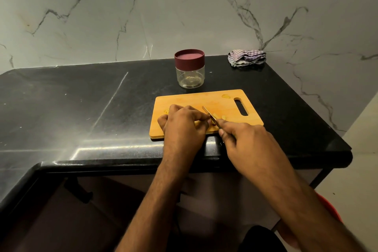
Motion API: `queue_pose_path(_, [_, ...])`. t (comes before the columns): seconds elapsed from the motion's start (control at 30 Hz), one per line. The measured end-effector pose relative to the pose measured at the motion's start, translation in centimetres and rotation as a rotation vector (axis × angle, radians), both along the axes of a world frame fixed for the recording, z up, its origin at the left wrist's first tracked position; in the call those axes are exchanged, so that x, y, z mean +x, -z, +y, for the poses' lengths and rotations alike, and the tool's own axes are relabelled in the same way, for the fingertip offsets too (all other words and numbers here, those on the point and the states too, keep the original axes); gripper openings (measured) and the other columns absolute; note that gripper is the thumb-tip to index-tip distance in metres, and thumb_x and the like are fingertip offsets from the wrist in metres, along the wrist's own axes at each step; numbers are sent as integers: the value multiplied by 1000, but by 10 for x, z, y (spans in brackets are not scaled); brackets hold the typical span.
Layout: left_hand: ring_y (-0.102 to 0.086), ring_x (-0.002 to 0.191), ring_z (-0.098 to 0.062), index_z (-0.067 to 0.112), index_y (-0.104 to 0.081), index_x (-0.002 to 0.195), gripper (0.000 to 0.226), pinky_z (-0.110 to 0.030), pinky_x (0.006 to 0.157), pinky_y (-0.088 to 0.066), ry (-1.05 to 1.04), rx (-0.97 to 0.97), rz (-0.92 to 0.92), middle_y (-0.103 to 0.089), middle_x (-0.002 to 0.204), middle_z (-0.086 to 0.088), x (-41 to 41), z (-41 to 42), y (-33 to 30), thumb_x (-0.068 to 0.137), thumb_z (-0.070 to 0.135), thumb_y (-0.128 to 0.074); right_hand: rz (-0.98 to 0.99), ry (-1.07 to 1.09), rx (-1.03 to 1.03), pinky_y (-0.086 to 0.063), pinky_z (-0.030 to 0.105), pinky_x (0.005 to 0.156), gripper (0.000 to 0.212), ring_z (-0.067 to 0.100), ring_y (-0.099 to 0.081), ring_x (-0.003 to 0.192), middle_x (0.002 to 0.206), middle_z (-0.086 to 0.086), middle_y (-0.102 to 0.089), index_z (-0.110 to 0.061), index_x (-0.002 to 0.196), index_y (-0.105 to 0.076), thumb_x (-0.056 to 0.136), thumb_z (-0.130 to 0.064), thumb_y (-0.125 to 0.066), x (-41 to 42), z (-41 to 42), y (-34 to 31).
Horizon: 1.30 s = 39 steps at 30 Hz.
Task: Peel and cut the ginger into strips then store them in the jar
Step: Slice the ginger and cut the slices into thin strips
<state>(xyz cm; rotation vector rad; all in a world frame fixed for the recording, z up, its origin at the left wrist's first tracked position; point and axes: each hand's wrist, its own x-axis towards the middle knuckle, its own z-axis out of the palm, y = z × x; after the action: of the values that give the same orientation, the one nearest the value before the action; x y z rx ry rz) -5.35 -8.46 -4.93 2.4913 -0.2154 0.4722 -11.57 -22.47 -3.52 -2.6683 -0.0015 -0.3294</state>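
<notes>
Behind the wooden cutting board, a clear glass jar was closed by a maroon lid, with a few pale strips seen at its bottom. On the board, ginger was pinned under the curled fingers of the left hand, while a knife was gripped by the right hand. A crumpled striped cloth was lying on the glossy black counter, against a veined marble wall.

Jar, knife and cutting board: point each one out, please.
jar [189,77]: head view, clear glass wall.
knife [209,114]: head view, mid-blade.
cutting board [206,99]: head view, bare wood near far edge.
</notes>
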Motion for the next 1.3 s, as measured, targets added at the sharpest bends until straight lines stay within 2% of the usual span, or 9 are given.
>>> queue_pose_path(0.17, [-38,118,-8,37,-76,108,18,-33,87,-16,-6,29,2,-66,113,21,0,-2,-1,92,41,-69,51,-22,2,-43,19,67,39,3,-48,82,109,-10,-64,-47,138,-44,99,-45,-41,-13,-11,-1])
queue_pose_path(0.27, [-38,119,-9,37,-76,106,17,-36,91,-20,-6,23,2,-66,114,21,1,-1,1,91,41,-69,63,-37,1,-34,9,55,39,0,-48,71,100,-14,-65,-49,138,-42,99,-45,-41,-27,-15,1])
queue_pose_path(0.37, [-38,120,-9,37,-76,106,17,-36,90,-20,1,12,10,-66,116,21,1,0,2,91,42,-69,85,-36,14,-41,13,56,39,1,-54,69,84,-17,-62,-52,136,-42,98,-48,-41,-38,-22,2])
queue_pose_path(0.5, [-38,121,-9,36,-75,107,18,-34,87,-17,12,-13,15,-66,117,19,1,0,2,91,43,-68,112,-13,17,-51,21,70,39,1,-57,79,90,-19,-62,-55,136,-39,97,-52,-40,-44,-26,-1])
queue_pose_path(0.6, [-37,124,-9,39,-71,107,18,-33,90,-16,10,-65,32,-64,117,18,0,1,3,90,44,-69,93,11,-3,-47,19,67,39,1,-54,77,84,-19,-55,-57,136,-37,97,-52,-39,-44,-25,-3])
queue_pose_path(0.87, [-33,124,-12,45,-60,114,18,-35,92,-16,81,39,66,-54,120,17,-5,-3,-3,99,35,-58,85,22,-39,-38,13,61,41,1,-47,78,104,-16,-63,-53,140,-35,99,-48,-38,-33,-18,-4])
queue_pose_path(0.97, [-31,125,-14,47,-57,117,21,-36,91,-17,104,115,60,-49,124,14,-4,-3,-3,101,34,-51,90,21,-44,-33,10,57,42,1,-46,76,99,-17,-61,-54,140,-32,99,-49,-37,-33,-16,-3])
queue_pose_path(1.07, [-30,123,-14,48,-58,117,23,-37,91,-17,121,162,55,-46,125,13,-4,-4,-1,102,33,-48,86,17,-47,-32,8,55,42,0,-44,67,80,-19,-48,-56,140,-31,99,-50,-37,-35,-16,-4])
queue_pose_path(1.3, [-30,122,-11,47,-64,120,26,-35,91,-16,102,96,52,-49,122,18,-4,-2,-2,100,33,-54,51,28,-21,-29,6,52,41,-2,-44,63,72,-20,-43,-57,139,-31,98,-51,-36,-41,-17,-8])
